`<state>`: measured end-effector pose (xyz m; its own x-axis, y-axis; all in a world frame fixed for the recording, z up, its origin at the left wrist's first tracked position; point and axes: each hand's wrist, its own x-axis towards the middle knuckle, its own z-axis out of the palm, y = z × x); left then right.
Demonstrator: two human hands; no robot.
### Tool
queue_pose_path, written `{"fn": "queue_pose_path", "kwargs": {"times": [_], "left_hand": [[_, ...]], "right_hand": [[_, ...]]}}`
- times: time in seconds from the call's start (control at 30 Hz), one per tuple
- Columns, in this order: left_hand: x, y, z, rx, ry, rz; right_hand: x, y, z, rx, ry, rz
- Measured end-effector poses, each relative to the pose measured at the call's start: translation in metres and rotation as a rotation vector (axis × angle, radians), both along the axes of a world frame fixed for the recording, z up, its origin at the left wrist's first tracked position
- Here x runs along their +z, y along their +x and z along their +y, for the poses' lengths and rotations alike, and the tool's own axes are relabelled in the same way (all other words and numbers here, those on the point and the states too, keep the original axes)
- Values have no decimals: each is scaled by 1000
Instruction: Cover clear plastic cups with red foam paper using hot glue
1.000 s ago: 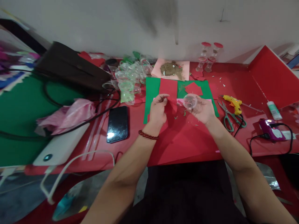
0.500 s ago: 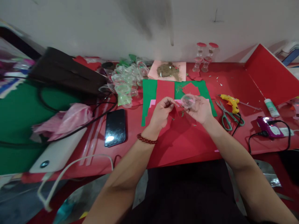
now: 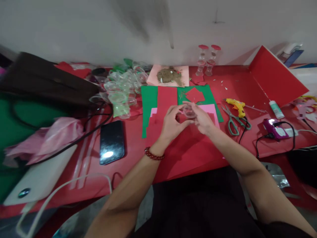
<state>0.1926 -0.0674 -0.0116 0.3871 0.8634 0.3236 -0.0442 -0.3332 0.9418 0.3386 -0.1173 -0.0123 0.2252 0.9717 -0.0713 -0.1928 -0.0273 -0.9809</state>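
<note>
The left hand has come in to join the right hand, so both now seem to grip and steady the clear cup, held above red sheets near the tabletop's front edge; the glue gun lies farther right, untouched.

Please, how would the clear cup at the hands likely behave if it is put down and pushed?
The clear cup looks like thin, see-through plastic, so it is probably light and may slide easily. Its round rim suggests it could roll on its side.
</note>
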Motion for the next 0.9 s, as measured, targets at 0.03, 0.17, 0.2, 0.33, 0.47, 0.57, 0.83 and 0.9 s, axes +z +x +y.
{"fn": "queue_pose_path", "kwargs": {"times": [0.03,0.17,0.2,0.33,0.47,0.57,0.83,0.9], "left_hand": [[-1,0,1,10,36,12],[-6,-2,4,2,33,-16],[-6,-2,5,-5,12,-17],[-7,-2,4,-13,14,-4],[-6,-1,4,4,128,101],[-7,-1,6,12,128,162],[-4,-5,15,-132,-132,-62],[-2,-6,17,-154,-188,-101]], "right_hand": [[2,-4,0,24,-7,-15],[18,-4,1,47,-57,-83],[24,5,0,35,-60,-128],[47,87,-25,-320,-70,-675],[48,176,-69,-727,-504,-1208],[36,206,-86,-600,-753,-1112],[41,190,-67,-725,-454,-593],[49,172,-62,-722,-228,-272]]}}
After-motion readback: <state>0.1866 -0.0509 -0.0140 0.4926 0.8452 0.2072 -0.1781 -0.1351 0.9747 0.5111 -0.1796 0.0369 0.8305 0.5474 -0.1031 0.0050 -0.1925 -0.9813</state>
